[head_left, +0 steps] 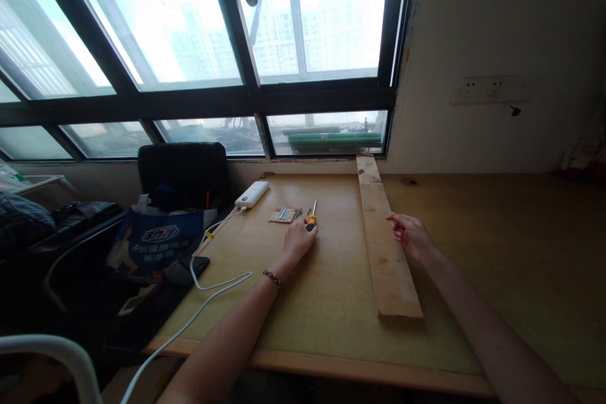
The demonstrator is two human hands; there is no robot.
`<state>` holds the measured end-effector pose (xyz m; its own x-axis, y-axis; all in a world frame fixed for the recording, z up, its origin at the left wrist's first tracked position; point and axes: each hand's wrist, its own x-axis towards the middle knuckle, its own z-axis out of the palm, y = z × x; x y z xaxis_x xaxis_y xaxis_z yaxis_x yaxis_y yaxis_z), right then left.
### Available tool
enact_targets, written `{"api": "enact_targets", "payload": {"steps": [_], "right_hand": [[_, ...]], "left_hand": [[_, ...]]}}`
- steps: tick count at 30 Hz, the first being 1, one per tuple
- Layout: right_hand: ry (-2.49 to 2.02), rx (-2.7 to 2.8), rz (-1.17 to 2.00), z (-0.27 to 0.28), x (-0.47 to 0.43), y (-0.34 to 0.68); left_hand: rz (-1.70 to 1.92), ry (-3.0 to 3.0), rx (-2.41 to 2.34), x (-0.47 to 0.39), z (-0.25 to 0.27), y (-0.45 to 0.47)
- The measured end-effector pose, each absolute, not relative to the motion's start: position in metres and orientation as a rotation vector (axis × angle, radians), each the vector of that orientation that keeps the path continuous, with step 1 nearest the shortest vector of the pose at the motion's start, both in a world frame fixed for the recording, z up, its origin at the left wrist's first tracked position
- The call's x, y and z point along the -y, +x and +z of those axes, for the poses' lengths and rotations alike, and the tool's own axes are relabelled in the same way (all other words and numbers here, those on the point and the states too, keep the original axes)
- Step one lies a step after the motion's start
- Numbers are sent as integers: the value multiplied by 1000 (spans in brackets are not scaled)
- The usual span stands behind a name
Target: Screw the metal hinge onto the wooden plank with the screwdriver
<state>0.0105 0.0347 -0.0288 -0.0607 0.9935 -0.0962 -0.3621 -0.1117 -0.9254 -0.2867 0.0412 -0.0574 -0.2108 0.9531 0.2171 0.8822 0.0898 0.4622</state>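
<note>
This looked like a spare room in a high-rise flat, used as a makeshift workshop. A broad wooden desk (331, 290) stood directly beneath a wide black-framed window (246, 91) that gave onto tower blocks. On the desk lay a rough plank (386, 246), a screwdriver (312, 217) and a power bank (252, 194). Left of the desk stood a black office chair (182, 170); above the desk's right end, wall sockets (492, 89).

screwdriver (311, 219): orange-black | plank (386, 246): pale wood | power bank (252, 194): white

Both arms outstretched; left grip (300, 238) curled, right grip (411, 235) loose.
</note>
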Motion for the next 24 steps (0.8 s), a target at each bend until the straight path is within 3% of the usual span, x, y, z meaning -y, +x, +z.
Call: {"api": "enact_targets", "payload": {"steps": [16, 19, 24], "right_hand": [[-1085, 944, 1399, -34, -37, 13], [-1183, 947, 1269, -40, -42, 17], [-1371, 915, 779, -56, -54, 22]], "left_hand": [[700, 1763, -2246, -41, -52, -285], [803, 1817, -2262, -42, -54, -284], [1018, 2029, -2211, -42, -61, -279]]}}
